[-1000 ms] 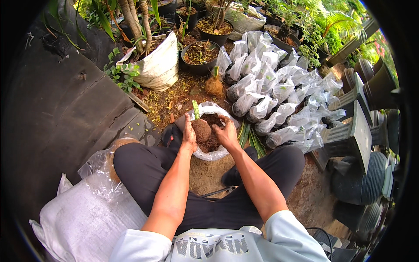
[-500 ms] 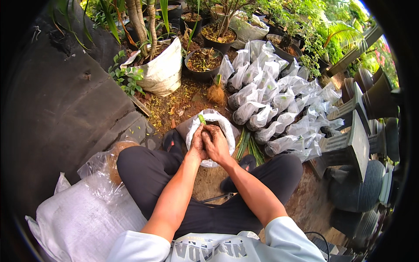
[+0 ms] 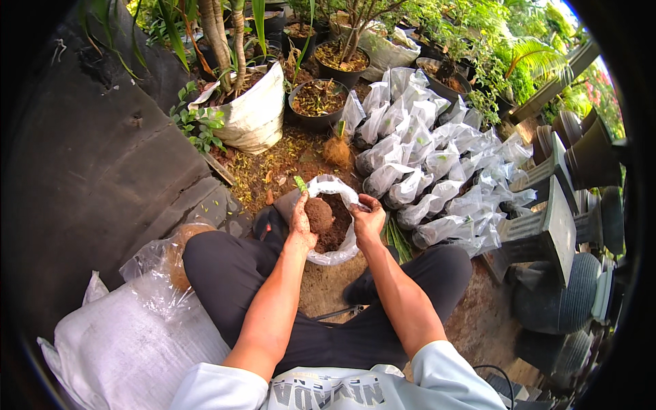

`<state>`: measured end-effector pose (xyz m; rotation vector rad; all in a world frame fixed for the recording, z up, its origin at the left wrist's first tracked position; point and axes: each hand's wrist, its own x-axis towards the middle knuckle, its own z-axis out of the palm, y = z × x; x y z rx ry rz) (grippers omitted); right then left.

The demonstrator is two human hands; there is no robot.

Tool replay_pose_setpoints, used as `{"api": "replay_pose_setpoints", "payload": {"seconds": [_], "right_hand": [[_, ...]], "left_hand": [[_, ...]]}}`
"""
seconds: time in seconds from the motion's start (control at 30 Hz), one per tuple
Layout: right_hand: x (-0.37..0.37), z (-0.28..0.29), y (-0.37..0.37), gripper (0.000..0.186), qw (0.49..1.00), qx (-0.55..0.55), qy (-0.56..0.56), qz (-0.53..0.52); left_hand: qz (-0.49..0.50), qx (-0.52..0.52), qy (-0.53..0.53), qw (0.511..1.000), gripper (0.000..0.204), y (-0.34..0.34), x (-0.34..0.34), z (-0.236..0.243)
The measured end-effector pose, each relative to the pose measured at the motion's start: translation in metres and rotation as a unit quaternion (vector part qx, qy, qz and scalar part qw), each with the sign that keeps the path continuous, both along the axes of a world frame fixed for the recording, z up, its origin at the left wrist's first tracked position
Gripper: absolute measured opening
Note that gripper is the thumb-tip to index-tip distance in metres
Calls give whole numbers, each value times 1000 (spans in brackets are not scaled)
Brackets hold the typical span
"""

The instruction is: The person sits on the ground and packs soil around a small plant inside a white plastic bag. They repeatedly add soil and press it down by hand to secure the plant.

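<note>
Leaf-strewn ground, left hand cupping soil ball, right hand touching bag

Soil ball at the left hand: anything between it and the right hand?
Nothing visible beyond the plastic bag's rim, which the right hand touches; the space over the loose soil to the soil ball looks open.

Dark sheet: fills the left side, seam across it.
White sack planter: far left, thick bare stems rising out of it.
Black pot: far, just right of that planter, dry leaf bits on top.
Leaf litter: yellow, on ground near that planter.
Grey pedestal: right, fluted.
Ribbed urn: dark, right, nearer than the pedestal.
Palm frond: far right, green.
</note>
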<state>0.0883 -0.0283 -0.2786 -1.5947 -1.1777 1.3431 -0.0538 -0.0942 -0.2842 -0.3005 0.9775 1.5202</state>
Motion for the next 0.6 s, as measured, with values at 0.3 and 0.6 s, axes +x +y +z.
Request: {"api": "replay_pose_setpoints", "payload": {"seconds": [0.3, 0.6], "right_hand": [[-34, 18, -29, 46, 814, -348, 464, 23], [-43, 50, -36, 29, 957, -2, 289, 3]], "left_hand": [[-22, 62, 323, 944, 24, 6, 35, 21], [61, 73, 136, 986, 25, 9, 37, 53]]}}
